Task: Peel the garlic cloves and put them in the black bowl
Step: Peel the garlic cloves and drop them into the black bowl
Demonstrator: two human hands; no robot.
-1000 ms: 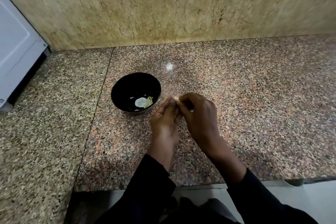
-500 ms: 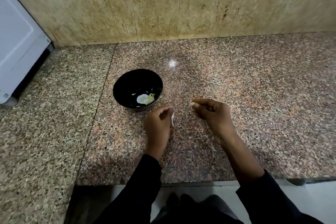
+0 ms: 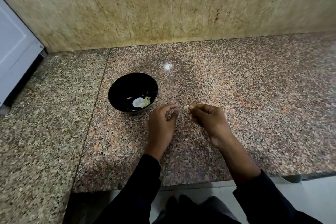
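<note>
The black bowl stands on the granite counter, left of centre, with a few pale peeled garlic pieces in its bottom. My right hand pinches a small whitish garlic clove between thumb and forefinger, just right of the bowl and level with its near rim. My left hand rests beside the bowl's near right side, fingers curled in a loose C with thumb and forefinger apart. I see nothing between them. A narrow gap separates the two hands.
A white appliance stands at the counter's far left against the stone wall. A seam runs through the counter left of the bowl. The counter's front edge lies just below my wrists.
My hands were joined on the clove a second ago and have pulled apart. Half a second ago the left hand held a white scrap of peel; it no longer shows.
</note>
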